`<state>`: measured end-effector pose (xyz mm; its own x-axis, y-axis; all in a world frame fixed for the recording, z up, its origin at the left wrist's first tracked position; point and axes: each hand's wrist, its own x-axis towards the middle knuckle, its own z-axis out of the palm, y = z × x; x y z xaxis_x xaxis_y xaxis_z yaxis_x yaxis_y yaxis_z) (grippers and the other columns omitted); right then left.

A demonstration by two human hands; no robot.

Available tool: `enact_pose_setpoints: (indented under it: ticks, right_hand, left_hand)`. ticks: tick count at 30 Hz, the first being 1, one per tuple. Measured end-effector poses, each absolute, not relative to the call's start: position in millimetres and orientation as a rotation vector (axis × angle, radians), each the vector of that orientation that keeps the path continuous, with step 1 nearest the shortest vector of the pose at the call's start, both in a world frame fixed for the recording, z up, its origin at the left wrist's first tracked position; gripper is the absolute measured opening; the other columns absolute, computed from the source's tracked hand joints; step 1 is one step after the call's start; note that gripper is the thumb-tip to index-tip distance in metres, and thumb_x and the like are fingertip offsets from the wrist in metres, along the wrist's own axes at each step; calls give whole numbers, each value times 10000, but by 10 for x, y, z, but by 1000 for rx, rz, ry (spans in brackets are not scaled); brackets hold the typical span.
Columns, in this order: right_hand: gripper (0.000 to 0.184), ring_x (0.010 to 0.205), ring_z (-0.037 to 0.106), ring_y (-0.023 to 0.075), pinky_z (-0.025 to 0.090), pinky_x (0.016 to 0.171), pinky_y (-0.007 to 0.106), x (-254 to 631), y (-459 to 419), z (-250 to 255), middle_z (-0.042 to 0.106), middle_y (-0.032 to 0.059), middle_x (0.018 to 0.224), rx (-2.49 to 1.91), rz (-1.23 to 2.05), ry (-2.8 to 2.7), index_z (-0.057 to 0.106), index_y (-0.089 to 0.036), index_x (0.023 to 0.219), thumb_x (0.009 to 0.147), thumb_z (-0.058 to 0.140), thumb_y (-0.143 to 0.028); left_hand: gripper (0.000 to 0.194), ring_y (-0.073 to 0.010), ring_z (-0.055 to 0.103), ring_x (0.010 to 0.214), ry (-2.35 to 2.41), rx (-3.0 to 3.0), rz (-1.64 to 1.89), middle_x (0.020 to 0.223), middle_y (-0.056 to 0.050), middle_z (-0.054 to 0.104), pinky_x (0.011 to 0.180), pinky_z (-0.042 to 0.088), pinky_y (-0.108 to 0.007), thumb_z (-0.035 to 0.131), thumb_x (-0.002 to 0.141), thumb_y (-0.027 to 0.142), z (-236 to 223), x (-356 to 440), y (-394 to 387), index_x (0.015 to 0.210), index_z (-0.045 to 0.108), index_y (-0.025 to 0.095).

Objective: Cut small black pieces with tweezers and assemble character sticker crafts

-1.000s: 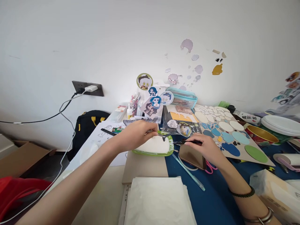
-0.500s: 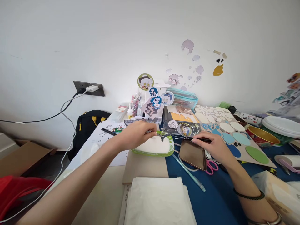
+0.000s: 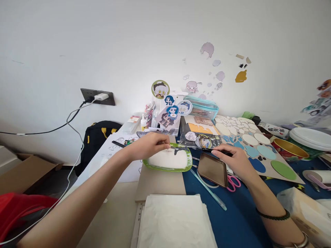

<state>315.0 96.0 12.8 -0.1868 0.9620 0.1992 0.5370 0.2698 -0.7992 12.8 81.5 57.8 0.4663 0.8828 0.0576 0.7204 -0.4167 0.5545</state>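
Observation:
Over the green-rimmed tray [image 3: 167, 169] with a smooth white filling, my left hand [image 3: 150, 146] is closed in a pinch. At its fingertips is a small dark grey cut-out piece [image 3: 178, 151], hanging above the white surface. My right hand [image 3: 232, 158] is closed around a slim black tool [image 3: 208, 150] that points left toward the tray; its exact kind and its tip are hard to make out. Just below that hand lies a brown shallow metal tray [image 3: 212, 169], beside pink-handled scissors [image 3: 234, 183].
A stack of white paper [image 3: 177, 222] lies in front, near a light blue pen [image 3: 210, 193]. Sheets of cut shapes [image 3: 258, 151] and a white-lidded tub [image 3: 310, 139] stand right. Stickers and a clear pencil case [image 3: 203, 108] are at the back.
My left hand has shifted slightly left with the dark piece, which now sits a little lower and flatter over the tray. The green-rimmed tray has shifted slightly left. My right hand has hardly moved.

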Motion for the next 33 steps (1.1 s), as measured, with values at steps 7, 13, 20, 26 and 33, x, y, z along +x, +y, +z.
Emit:
enact_pose_setpoints:
  ticks: [7,13,20,26,33]
  right_hand:
    - [278,800,591,215,441,632,290,3084,921,136,659,44,874,-1336,826,-1860,681,-237,755,762,604,-504]
    - [218,753,582,187,453,621,279,3038,876,131,644,35,819,-1254,699,-1959,682,-248,759,799,588,-441]
    - [125,733,594,182,458,659,310,2906,781,77,652,52,797,-931,294,-2143,674,-219,848,848,569,-288]
    - [176,694,588,190,456,611,321,2891,769,90,641,57,754,-931,277,-2206,671,-225,818,875,524,-304]
    - [155,710,589,183,449,626,311,2911,759,102,639,45,773,-980,373,-2209,664,-225,812,863,543,-308]
  left_hand:
    - [264,-108,403,565,1340,2319,423,643,26,517,544,276,-234,416,877,359,591,149,803,745,573,193]
    - [269,-123,460,603,1396,2410,327,697,9,575,538,276,-244,394,891,345,570,194,776,767,586,202]
    - [246,-143,491,608,1500,2624,244,691,-10,594,517,236,-268,383,891,270,601,310,683,716,539,195]
    - [264,-135,434,538,1512,2687,267,621,-10,546,503,208,-274,399,877,246,651,378,626,628,462,187]
    - [265,-138,445,555,1525,2714,202,644,-11,569,502,195,-266,378,887,222,662,380,622,637,458,186]
